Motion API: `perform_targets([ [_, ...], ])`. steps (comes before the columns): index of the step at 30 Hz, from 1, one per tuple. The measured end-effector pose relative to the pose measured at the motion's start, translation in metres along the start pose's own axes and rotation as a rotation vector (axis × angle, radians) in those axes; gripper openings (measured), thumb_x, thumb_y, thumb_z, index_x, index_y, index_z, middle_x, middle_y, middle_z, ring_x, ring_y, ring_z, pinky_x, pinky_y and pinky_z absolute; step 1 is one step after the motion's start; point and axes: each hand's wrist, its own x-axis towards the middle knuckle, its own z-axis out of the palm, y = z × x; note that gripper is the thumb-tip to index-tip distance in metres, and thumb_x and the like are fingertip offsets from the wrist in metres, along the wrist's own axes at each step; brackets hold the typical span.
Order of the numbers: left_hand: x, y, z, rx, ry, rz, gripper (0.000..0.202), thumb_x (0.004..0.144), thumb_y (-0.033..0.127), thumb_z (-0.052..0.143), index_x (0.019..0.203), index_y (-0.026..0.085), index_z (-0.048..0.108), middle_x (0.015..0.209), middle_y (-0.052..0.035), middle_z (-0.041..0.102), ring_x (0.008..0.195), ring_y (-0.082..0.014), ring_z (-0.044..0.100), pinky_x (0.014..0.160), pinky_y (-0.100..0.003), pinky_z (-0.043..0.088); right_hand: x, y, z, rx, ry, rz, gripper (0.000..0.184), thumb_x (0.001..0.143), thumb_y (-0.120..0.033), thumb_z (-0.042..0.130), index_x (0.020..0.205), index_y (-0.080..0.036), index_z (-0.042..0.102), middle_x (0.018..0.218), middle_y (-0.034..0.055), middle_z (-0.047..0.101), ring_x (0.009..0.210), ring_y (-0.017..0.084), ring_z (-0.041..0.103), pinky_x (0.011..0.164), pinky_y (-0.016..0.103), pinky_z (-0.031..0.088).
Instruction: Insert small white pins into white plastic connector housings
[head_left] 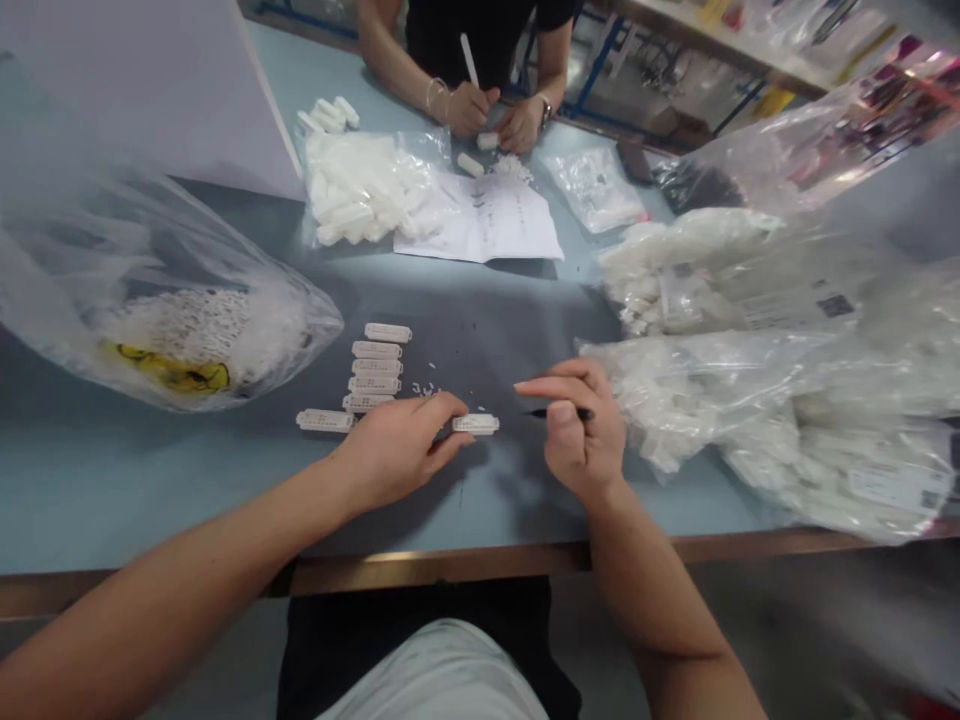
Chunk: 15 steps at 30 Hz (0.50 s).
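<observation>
My left hand (401,445) pinches one end of a white plastic connector housing (477,424) between thumb and fingers, just above the table. My right hand (581,425) is to the right of it, index finger stretched out, the other fingers curled round a thin black pen-like tool (541,412). The tool's exact kind cannot be made out. A column of similar white housings (376,368) lies beyond my left hand, and another housing (325,420) lies left of my wrist. Tiny white pieces (427,390) are scattered near my left fingertips.
A large clear bag of small white parts (202,330) stands at left. Several bags of white parts (675,390) pile up at right. Across the table a person's hands (471,110) hold a white pen over small parts, near a paper sheet (517,225) and a bag of white pieces (360,190).
</observation>
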Motion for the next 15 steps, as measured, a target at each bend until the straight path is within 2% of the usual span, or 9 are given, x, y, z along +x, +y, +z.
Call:
perform_targets([
  [3,0.000,0.003,0.001,0.031,-0.148,0.025,0.023,0.095,0.038,0.053,0.109,0.021,0.060,0.085,0.0001,0.071,0.071,-0.0173,0.066,0.062,-0.027,0.043,-0.001,0.008,-0.004,0.159,0.032,0.176,0.039,0.102,-0.036,0.039,0.093,-0.024,0.074,0.073,0.0019,0.064,0.064,0.014,0.059,0.058,0.028,0.048],
  [5,0.000,0.004,0.003,0.071,-0.212,0.039,0.022,0.096,0.038,0.051,0.107,0.022,0.061,0.086,-0.0004,0.070,0.074,-0.0186,0.067,0.061,-0.027,0.043,0.001,0.013,-0.007,0.273,-0.039,0.258,0.039,0.102,-0.039,0.040,0.091,-0.023,0.074,0.069,0.0004,0.065,0.055,0.011,0.058,0.053,0.025,0.045],
  [6,-0.001,0.004,0.004,0.091,-0.229,0.047,0.022,0.096,0.038,0.050,0.106,0.022,0.061,0.087,-0.0007,0.069,0.075,-0.0189,0.067,0.062,-0.028,0.044,0.003,0.015,-0.008,0.322,-0.089,0.286,0.038,0.101,-0.039,0.042,0.087,-0.021,0.073,0.069,0.0006,0.066,0.058,0.011,0.061,0.055,0.025,0.046],
  [8,-0.001,0.004,0.006,0.132,-0.232,0.070,0.023,0.097,0.039,0.049,0.106,0.023,0.063,0.092,-0.0018,0.068,0.076,-0.0188,0.066,0.062,-0.028,0.044,0.008,0.017,-0.011,0.404,-0.227,0.319,0.029,0.096,-0.038,0.053,0.082,-0.020,0.070,0.065,-0.0007,0.064,0.059,0.011,0.062,0.057,0.024,0.048],
  [11,-0.002,0.004,0.007,0.231,-0.205,0.110,0.025,0.096,0.041,0.051,0.105,0.023,0.064,0.096,-0.0036,0.066,0.072,-0.0182,0.064,0.057,-0.028,0.042,0.014,0.016,-0.014,0.403,-0.408,0.363,0.014,0.086,-0.031,0.067,0.079,-0.018,0.067,0.069,-0.0012,0.065,0.060,0.009,0.059,0.055,0.021,0.045],
  [15,-0.002,0.007,0.006,0.316,-0.206,0.146,0.028,0.094,0.043,0.054,0.106,0.020,0.064,0.097,-0.0053,0.063,0.066,-0.0166,0.061,0.050,-0.026,0.038,0.016,0.014,-0.012,0.356,-0.509,0.310,0.009,0.083,-0.024,0.067,0.077,-0.017,0.066,0.071,-0.0019,0.065,0.062,0.008,0.056,0.058,0.019,0.042],
])
